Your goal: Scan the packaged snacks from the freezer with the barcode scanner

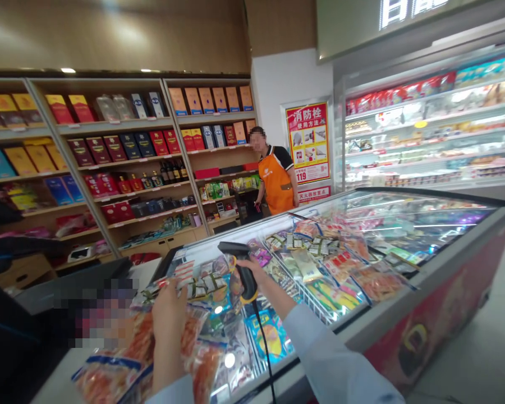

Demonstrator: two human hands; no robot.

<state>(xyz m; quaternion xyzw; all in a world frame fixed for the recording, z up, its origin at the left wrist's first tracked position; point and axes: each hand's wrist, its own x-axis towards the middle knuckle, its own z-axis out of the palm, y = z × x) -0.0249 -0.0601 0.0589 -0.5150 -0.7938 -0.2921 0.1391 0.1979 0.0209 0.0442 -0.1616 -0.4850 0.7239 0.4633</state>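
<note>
My right hand [257, 270] is wrapped round the handle of a black and yellow barcode scanner [247, 280], held over the chest freezer with its head toward the left. From its base a black cord [261, 331] runs down toward me. On the left, my left hand [168, 306] pinches a small packet with red and white stripes [184, 272], in front of the scanner's head. The packet's print is too blurred to read. Below my left wrist lie clear bags of reddish-orange food [109, 376] with blue edges.
The chest freezer [450, 269] stretches to the right, with wire dividers and several packs under glass. A person in an orange apron [275, 182] stands behind it. Wooden shelves [130, 163] with boxes and bottles line the wall; a lit open cooler [433, 120] stands far right.
</note>
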